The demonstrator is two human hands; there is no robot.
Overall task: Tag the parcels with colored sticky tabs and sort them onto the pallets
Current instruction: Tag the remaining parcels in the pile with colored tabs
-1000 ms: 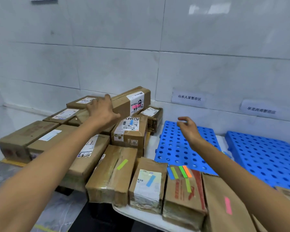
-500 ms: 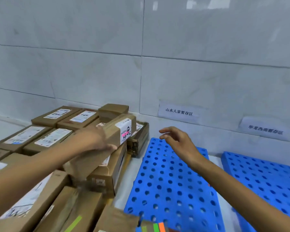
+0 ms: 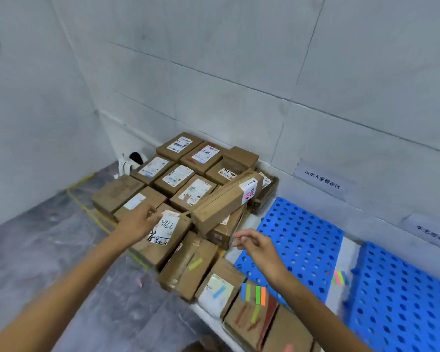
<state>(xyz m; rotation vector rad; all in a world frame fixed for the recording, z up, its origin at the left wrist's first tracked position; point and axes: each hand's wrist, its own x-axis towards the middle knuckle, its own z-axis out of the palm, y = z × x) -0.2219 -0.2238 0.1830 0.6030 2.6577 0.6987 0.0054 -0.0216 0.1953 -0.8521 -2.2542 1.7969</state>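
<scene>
**Both hands empty over the parcel stack, long box resting crooked on top**

Head camera, looking down into a corner of pale tiled wall. Brown cardboard parcels point(image 3: 178, 179) lie packed on the floor at left. A long box point(image 3: 226, 199) with a pink tab sits tilted across them, one end raised toward the wall. The left hand point(image 3: 137, 221) hovers over a parcel with a handwritten label point(image 3: 164, 228), fingers loosely spread, holding nothing. The right hand point(image 3: 258, 246) hangs near the edge of a bare blue pallet point(image 3: 302, 237), fingers apart and curled, also holding nothing. A second blue pallet point(image 3: 401, 298) lies further right. Nearer the camera, a row of parcels carries green, blue and yellow tabs; a strip of spare colored tabs point(image 3: 253, 293) rests on one.

Risk, as a judgement: the tilted long box looks poorly supported and could slide off if neighbouring parcels are nudged; loose tabs could peel off in handling
</scene>
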